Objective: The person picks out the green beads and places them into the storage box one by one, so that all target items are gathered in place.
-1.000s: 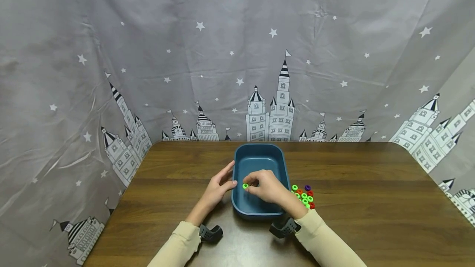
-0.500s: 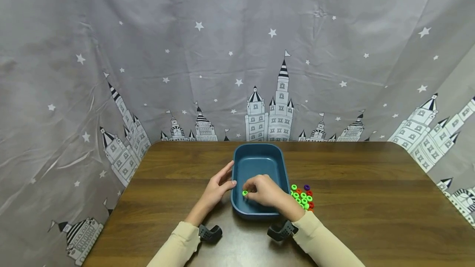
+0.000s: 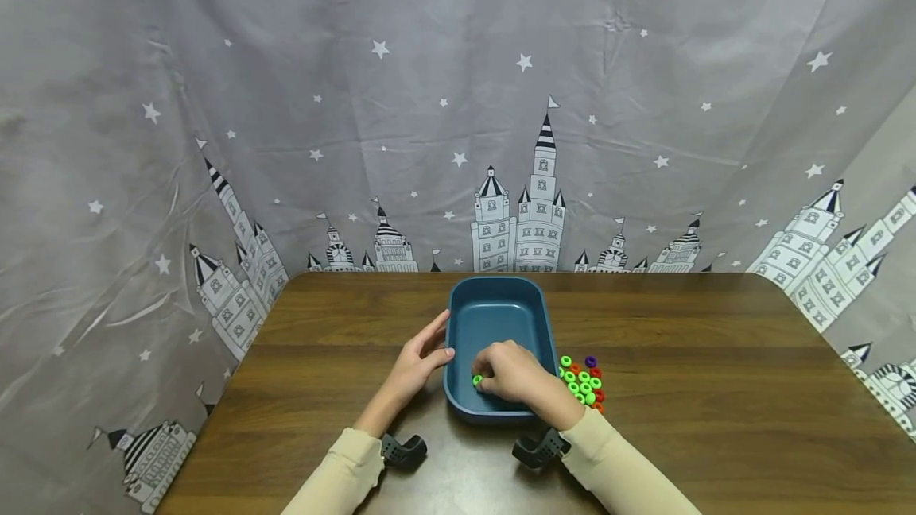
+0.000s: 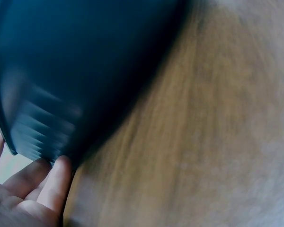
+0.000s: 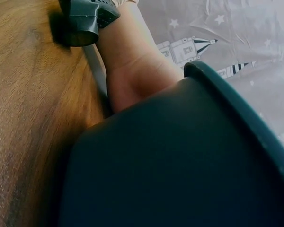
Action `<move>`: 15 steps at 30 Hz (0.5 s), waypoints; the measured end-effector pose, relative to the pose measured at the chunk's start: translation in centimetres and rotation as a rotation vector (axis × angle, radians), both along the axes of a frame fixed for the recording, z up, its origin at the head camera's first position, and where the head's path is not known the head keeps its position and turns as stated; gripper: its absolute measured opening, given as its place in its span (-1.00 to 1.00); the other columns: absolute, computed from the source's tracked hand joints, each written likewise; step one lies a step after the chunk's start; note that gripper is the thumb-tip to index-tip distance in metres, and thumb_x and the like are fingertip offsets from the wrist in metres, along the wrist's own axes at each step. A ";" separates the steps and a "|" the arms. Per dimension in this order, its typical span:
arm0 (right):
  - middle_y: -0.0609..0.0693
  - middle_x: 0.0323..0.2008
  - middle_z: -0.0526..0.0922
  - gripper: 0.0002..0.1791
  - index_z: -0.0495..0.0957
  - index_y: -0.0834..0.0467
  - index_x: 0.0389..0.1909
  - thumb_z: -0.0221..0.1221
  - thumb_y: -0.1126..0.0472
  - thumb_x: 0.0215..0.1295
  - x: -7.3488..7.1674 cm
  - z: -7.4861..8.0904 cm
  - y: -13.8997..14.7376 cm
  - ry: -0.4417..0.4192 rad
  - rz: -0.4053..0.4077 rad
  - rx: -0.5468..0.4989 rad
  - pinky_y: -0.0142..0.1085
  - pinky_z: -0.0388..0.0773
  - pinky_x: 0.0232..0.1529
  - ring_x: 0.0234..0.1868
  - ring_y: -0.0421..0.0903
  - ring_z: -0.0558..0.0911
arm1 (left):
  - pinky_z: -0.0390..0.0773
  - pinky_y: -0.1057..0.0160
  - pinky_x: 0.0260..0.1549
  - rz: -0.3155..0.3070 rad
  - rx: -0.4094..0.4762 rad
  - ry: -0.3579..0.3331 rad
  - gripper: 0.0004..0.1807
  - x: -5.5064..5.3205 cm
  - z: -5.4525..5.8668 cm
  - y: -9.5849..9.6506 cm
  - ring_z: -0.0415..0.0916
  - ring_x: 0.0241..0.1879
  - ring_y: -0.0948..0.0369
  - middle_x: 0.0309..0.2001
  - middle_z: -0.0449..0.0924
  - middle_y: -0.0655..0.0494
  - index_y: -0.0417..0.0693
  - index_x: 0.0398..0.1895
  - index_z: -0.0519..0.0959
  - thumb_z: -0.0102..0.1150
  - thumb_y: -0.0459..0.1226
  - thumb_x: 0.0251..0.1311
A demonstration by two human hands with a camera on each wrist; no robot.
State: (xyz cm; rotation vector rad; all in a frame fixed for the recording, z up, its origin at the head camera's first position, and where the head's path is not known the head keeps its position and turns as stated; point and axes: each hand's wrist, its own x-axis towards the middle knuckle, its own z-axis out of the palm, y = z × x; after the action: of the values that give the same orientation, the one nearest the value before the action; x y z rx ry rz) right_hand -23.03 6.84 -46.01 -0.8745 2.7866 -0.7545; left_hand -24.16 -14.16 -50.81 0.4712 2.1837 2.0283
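A deep blue rectangular tray (image 3: 494, 286) stands on the wooden table. Inside it, near the front left, my right hand (image 3: 510, 372) pinches a small bright green ring bead (image 3: 477, 381) between curled fingers and thumb. My left hand (image 3: 421, 358) rests against the tray's left side with its fingers extended. In the left wrist view, fingertips of the left hand (image 4: 33, 194) touch the ribbed outer wall of the tray (image 4: 85, 71). The right wrist view is mostly filled by the tray's outer wall (image 5: 170, 156), which hides the right hand; the left forearm (image 5: 130, 47) appears behind it.
Several loose beads (image 3: 585, 388), green, red, orange and one purple (image 3: 590, 362), lie on the table just right of the tray. The wooden table (image 3: 716, 388) reaches back to a grey curtain (image 3: 429, 102) printed with castles and stars.
My right hand, with the green bead, has moved lower and toward the front of the tray, then slightly to the right. The left hand stays at the tray's left side.
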 end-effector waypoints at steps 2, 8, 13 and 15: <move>-0.05 -0.41 0.77 -0.95 0.76 0.14 -0.38 0.42 0.32 0.13 0.1 0.0 0.0 -0.006 -0.010 0.007 -0.25 0.58 -0.34 -0.42 -0.23 0.58 | 0.59 0.06 0.23 0.000 -0.004 0.002 -0.25 0.0 0.1 0.0 0.35 0.40 -0.30 0.48 0.25 -0.40 -0.09 0.61 0.14 0.10 -0.39 0.37; -0.10 -0.51 0.70 -0.94 0.76 0.14 -0.39 0.43 0.34 0.11 0.2 0.1 0.0 -0.026 -0.021 0.011 -0.30 0.50 -0.41 -0.47 -0.24 0.51 | 0.56 -0.06 0.26 0.009 -0.012 0.006 -0.25 0.1 0.1 0.1 0.35 0.40 -0.31 0.48 0.25 -0.40 -0.09 0.60 0.14 0.11 -0.38 0.37; -0.14 -0.59 0.60 -0.93 0.76 0.15 -0.38 0.44 0.34 0.10 0.1 -0.1 0.0 -0.037 -0.009 0.009 -0.38 0.40 -0.46 -0.53 -0.28 0.45 | 0.56 -0.04 0.26 0.014 -0.016 0.002 -0.25 0.2 0.2 0.2 0.34 0.41 -0.30 0.49 0.25 -0.38 -0.08 0.60 0.15 0.11 -0.38 0.36; -0.15 -0.59 0.60 -0.93 0.76 0.15 -0.37 0.43 0.34 0.11 0.0 -0.1 0.0 -0.048 0.000 0.007 -0.41 0.39 -0.47 -0.54 -0.30 0.44 | 0.56 -0.03 0.26 0.014 -0.018 0.005 -0.25 0.2 0.2 0.1 0.34 0.41 -0.30 0.49 0.25 -0.38 -0.08 0.60 0.15 0.11 -0.38 0.36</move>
State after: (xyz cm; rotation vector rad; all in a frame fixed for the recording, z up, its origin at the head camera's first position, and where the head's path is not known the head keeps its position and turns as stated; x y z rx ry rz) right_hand -22.98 6.87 -46.08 -0.8440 2.7454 -0.7555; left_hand -23.99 -14.01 -50.62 0.4601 2.2128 2.0143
